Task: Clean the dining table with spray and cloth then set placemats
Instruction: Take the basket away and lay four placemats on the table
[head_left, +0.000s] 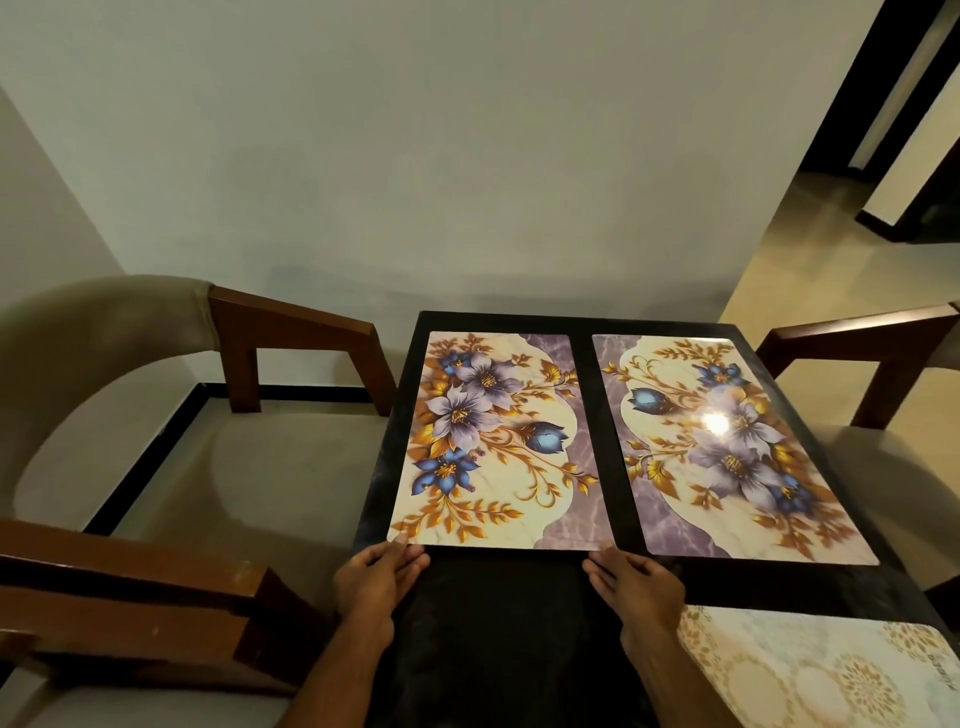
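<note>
Pale, gold-patterned, a third placemat (826, 670) lies at the near right corner of the dark desk (498, 623). Just beyond it, the left hand (376, 571) and right hand (641, 577) rest their nearly straight fingers (410, 551) on the near corners of the left floral placemat (493, 441), touching its edge, gripping nothing. Farther on, the right floral placemat (737, 447) lies flat beside it, a dark strip between them. No spray or cloth is in view, so cleaning looks finished; what likely remains is final squaring, perhaps more mats.
</note>
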